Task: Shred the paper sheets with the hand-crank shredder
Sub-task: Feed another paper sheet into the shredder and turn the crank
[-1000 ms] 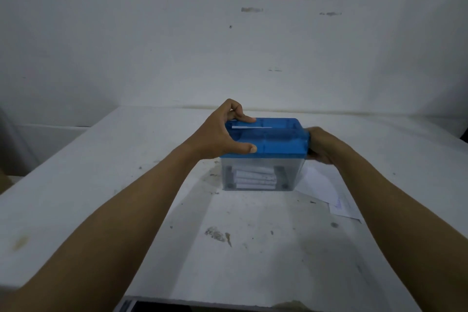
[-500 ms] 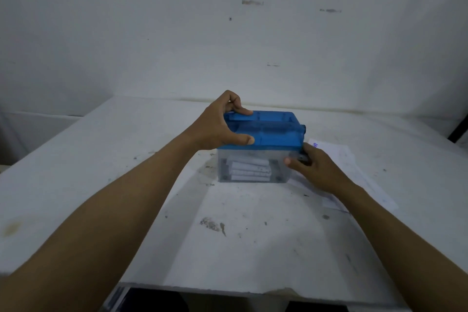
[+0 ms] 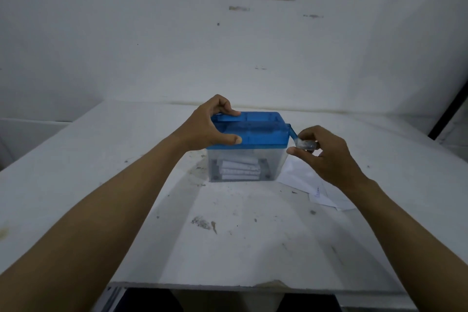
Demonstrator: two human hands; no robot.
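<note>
Your left hand point(image 3: 210, 127) grips the left end of shredder point(image 3: 253, 134), thumb on front edge of blue top, fingers curled over back edge. Your right hand point(image 3: 328, 158) pinches crank knob point(image 3: 306, 145) at shredder's right side. Shredder stands on desk point(image 3: 228, 240). Cut strips point(image 3: 240, 169) lie in shredder's clear bin point(image 3: 274, 163): part of job done, by my reading. Paper sheets point(image 3: 300, 180) lie flat just right of shredder, unshredded. No sheet seen entering shredder's top. Likely left to do: feed, crank, repeat.

Table point(image 3: 253, 256) nr edge open; shredder point(image 3: 255, 134) mid, paper sheets point(image 3: 298, 181) rt.
</note>
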